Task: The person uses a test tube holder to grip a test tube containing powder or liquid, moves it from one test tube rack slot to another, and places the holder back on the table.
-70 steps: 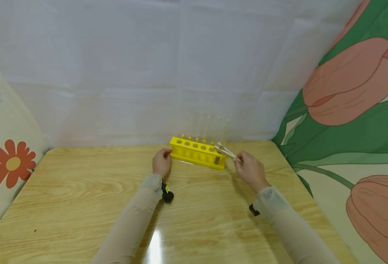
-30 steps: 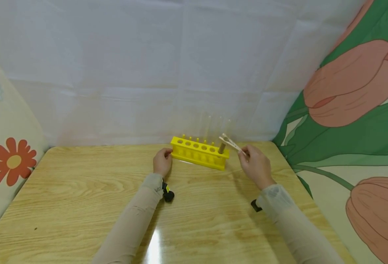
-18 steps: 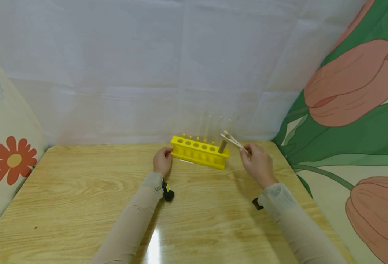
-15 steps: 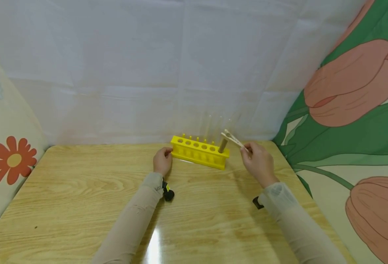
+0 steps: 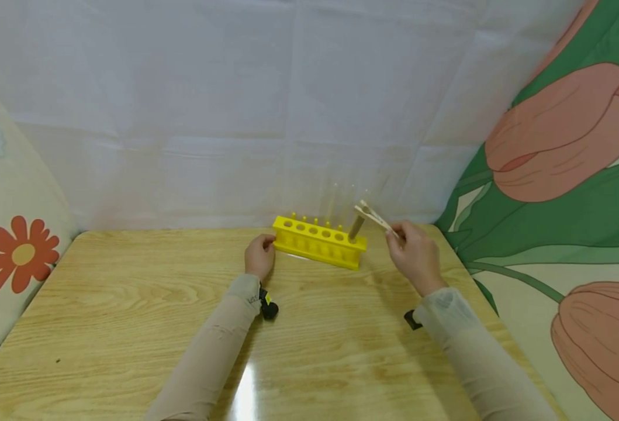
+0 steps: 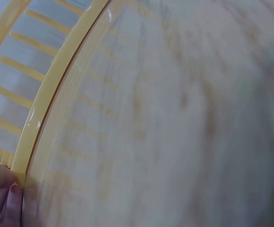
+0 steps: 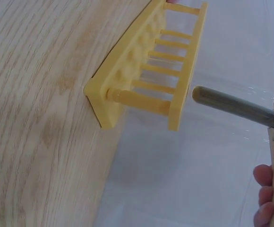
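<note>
A yellow test tube rack (image 5: 317,251) stands at the far side of the table. At its left end my left hand (image 5: 259,257) holds it, with the fingers at the base's corner in the left wrist view. My right hand (image 5: 417,254) grips a wooden test tube clamp (image 5: 377,217), whose tip is around a test tube (image 5: 356,227) with grey-brown contents. The right wrist view shows the tilted tube (image 7: 234,105) with its rounded bottom just outside the rack's holed top bar (image 7: 189,61). My right palm is hidden.
Several clear, inverted test tubes (image 5: 332,202) stand behind the rack's right half, faint against the white cloth (image 5: 183,117). The wood-grain table (image 5: 130,304) extends in front. Flowered panels (image 5: 556,216) flank both sides.
The test tube has risen out of the rack's rightmost hole. My right hand and the clamp have moved up and slightly right. My left hand stays at the rack's left end.
</note>
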Available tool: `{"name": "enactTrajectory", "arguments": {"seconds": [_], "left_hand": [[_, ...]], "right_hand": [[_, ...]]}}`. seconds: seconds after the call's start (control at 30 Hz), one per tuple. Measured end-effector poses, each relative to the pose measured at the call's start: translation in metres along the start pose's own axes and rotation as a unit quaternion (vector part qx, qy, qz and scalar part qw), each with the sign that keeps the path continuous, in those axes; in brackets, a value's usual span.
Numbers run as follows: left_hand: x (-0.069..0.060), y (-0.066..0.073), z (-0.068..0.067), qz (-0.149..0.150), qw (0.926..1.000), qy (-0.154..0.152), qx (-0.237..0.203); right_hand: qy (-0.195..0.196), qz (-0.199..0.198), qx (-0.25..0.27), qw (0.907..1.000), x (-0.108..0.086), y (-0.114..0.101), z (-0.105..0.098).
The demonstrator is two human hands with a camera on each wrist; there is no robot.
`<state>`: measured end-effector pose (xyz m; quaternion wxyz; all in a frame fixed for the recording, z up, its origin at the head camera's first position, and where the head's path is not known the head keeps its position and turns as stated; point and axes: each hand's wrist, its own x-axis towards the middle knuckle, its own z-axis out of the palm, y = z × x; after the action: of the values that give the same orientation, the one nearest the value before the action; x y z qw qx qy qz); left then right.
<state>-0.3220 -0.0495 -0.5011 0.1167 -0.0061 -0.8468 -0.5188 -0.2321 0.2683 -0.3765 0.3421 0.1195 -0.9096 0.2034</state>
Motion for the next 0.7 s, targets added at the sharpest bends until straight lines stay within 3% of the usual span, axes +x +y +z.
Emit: {"name": "enactTrajectory", "arguments": {"seconds": [0.7], "left_hand": [[0.0, 0.001, -0.001, -0.002, 1.0, -0.003, 0.004]], "right_hand": [[0.006, -0.009, 0.021, 0.9997, 0.004, -0.012, 0.011]]}}
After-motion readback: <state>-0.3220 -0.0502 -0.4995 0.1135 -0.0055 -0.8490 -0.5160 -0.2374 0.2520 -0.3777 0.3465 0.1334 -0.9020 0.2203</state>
